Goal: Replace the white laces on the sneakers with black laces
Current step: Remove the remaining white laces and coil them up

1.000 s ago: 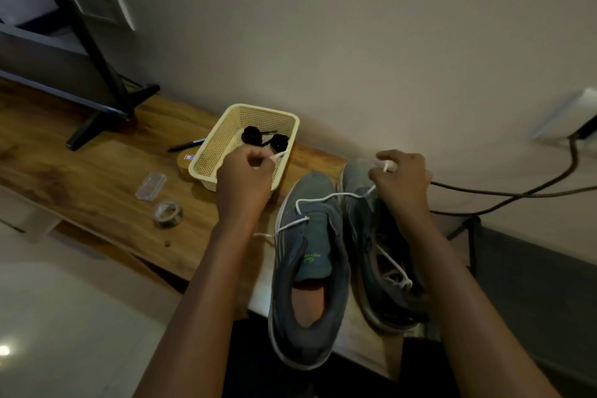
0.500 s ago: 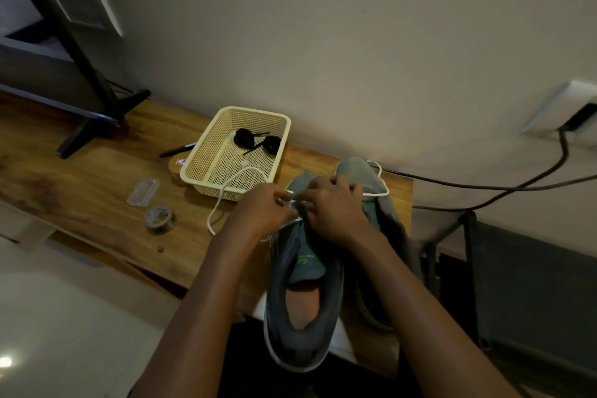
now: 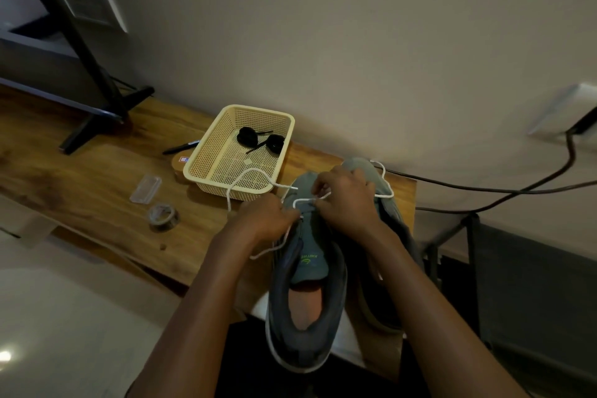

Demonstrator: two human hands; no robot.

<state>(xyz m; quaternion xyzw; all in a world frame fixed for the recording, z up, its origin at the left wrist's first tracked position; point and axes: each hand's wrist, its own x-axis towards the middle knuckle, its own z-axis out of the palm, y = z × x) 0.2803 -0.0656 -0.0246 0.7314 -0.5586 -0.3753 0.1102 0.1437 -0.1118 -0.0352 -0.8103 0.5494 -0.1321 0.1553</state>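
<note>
Two grey sneakers were parked side by side at the near-right end of a wooden worktop point(image 3: 80, 178), toes aimed at the wall. The centre sneaker point(image 3: 303, 310) was left w/ its heel sticking out past the near edge. It was being worked on w/ both hands. The left hand point(image 3: 268, 220) was set at its left eyelet row, fingers curled in and pinched on the white lace point(image 3: 284, 186). The right hand point(image 3: 349, 200) was laid over the toe end, fingers also curled tight on the same lace. A short loop of it was seen stretched btwn the two hands. A longer loop was draped up over the near side of a cream mesh basket point(image 3: 213, 186), and a loose tail was left hanging below the left hand. The second sneaker point(image 3: 392, 229) sat just to the right & was mostly hidden by the right forearm. A white loop was seen lying across its toe, but whose lace that was couldn't be told. Two rolled-up black laces point(image 3: 247, 136) were kept at the far end of the basket, untouched. Left of the basket on the worktop were a black pen point(image 3: 181, 148), a clear plastic piece point(image 3: 146, 188) and a tape roll point(image 3: 163, 217). A black stand foot point(image 3: 97, 119) was planted further left, and a dark cable point(image 3: 517, 191) was run along the wall on the right.
</note>
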